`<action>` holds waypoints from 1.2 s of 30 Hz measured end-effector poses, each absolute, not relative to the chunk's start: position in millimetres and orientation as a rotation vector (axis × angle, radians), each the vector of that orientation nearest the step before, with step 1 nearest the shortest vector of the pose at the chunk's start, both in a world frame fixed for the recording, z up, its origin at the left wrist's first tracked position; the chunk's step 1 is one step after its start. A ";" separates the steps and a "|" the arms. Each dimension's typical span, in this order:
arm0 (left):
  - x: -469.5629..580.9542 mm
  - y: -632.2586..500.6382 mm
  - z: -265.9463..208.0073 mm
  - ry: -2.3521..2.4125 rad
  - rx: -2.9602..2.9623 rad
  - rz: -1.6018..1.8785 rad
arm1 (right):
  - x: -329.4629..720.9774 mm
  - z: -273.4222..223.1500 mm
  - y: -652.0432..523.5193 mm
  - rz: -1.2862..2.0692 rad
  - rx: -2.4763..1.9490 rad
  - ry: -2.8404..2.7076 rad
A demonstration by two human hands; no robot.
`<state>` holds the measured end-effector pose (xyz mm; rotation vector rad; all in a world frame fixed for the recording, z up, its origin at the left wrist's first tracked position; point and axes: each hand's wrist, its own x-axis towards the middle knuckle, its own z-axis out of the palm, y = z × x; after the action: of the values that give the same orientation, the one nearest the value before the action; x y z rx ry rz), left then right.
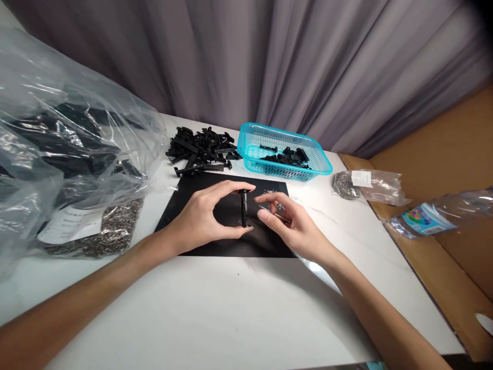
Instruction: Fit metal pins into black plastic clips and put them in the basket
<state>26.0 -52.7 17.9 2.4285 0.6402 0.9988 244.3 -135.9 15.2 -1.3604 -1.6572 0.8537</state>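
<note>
A slim black part [244,208], narrow along its body and wider at both ends, stands upright, held end to end between the thumb and fingers of the left hand [200,213] over a black mat [262,247]; small silvery metal pieces [281,207] lie scattered on the mat, partly hidden behind the right hand [295,221].

- Between the bare left hand [208,210], gripping an upright slim black plastic part [244,208], and the bare right hand [290,221], a narrow gap is open.
- Nearer the body, the glossy white tabletop [239,308] offers a wide passage.
- A bulky clear plastic bag [127,123] blocks the left.
- A tangled black plastic heap [204,146] and a turquoise slotted plastic basket [277,170] obstruct the far side.
</note>
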 end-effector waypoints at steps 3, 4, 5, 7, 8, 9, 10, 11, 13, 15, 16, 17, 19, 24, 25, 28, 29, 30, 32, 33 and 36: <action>26.2 -49.2 16.9 0.677 2.389 0.985 | 250.8 4.4 -134.4 0.601 -1.424 -1.727; 26.1 -48.3 16.5 0.684 2.378 0.980 | 251.7 0.7 -133.7 0.578 -1.436 -1.748; 26.0 -47.5 16.1 0.689 2.370 0.971 | 251.8 -2.4 -133.2 0.597 -1.442 -1.762; 25.6 -46.3 15.6 0.698 2.359 0.958 | 250.5 -5.1 -132.6 0.728 -1.440 -1.770; 25.4 -45.9 15.3 0.702 2.354 0.955 | 249.7 -4.3 -132.7 0.793 -1.438 -1.763; 25.1 -45.5 15.0 0.704 2.349 0.954 | 249.0 -2.1 -132.9 0.835 -1.440 -1.756; 24.9 -45.2 14.6 0.702 2.344 0.955 | 248.6 1.2 -133.4 0.846 -1.449 -1.758; 24.6 -45.0 14.0 0.700 2.340 0.954 | 248.7 5.1 -133.9 0.824 -1.462 -1.771; 24.1 -44.5 12.2 0.692 2.330 0.945 | 250.1 13.6 -135.0 0.720 -1.476 -1.812; 23.7 -43.8 9.7 0.699 2.305 0.915 | 252.3 20.4 -135.9 0.620 -1.457 -1.802; 23.6 -43.4 8.4 0.710 2.282 0.895 | 253.2 22.7 -136.2 0.607 -1.431 -1.759; 23.5 -43.1 7.2 0.723 2.253 0.875 | 253.7 24.5 -136.7 0.635 -1.391 -1.693; 23.5 -42.7 5.6 0.740 2.195 0.837 | 252.9 26.5 -137.8 0.767 -1.279 -1.534; 25.2 -44.7 6.8 0.745 2.155 0.786 | 240.8 27.3 -142.6 0.992 -1.001 -1.270; 25.8 -45.3 7.1 0.744 2.151 0.784 | 237.8 26.6 -143.3 0.999 -0.979 -1.250; 27.3 -46.8 7.3 0.733 2.142 0.786 | 230.8 22.2 -144.0 1.027 -0.940 -1.225; 27.7 -47.1 7.2 0.731 2.138 0.792 | 229.2 20.3 -143.6 1.040 -0.926 -1.222; 27.9 -47.4 7.2 0.732 2.135 0.796 | 228.1 18.5 -143.2 1.054 -0.914 -1.219; 28.1 -47.9 7.3 0.743 2.134 0.804 | 226.7 15.8 -142.3 1.079 -0.900 -1.214; 28.1 -48.1 7.5 0.747 2.135 0.808 | 226.4 15.1 -142.0 1.087 -0.900 -1.212; 28.1 -48.4 8.1 0.755 2.125 0.812 | 226.0 15.2 -142.1 1.093 -0.901 -1.208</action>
<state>28.1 -48.4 8.1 2.1252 0.7546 0.8123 226.0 -142.1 15.2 -0.9013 -1.2082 1.0933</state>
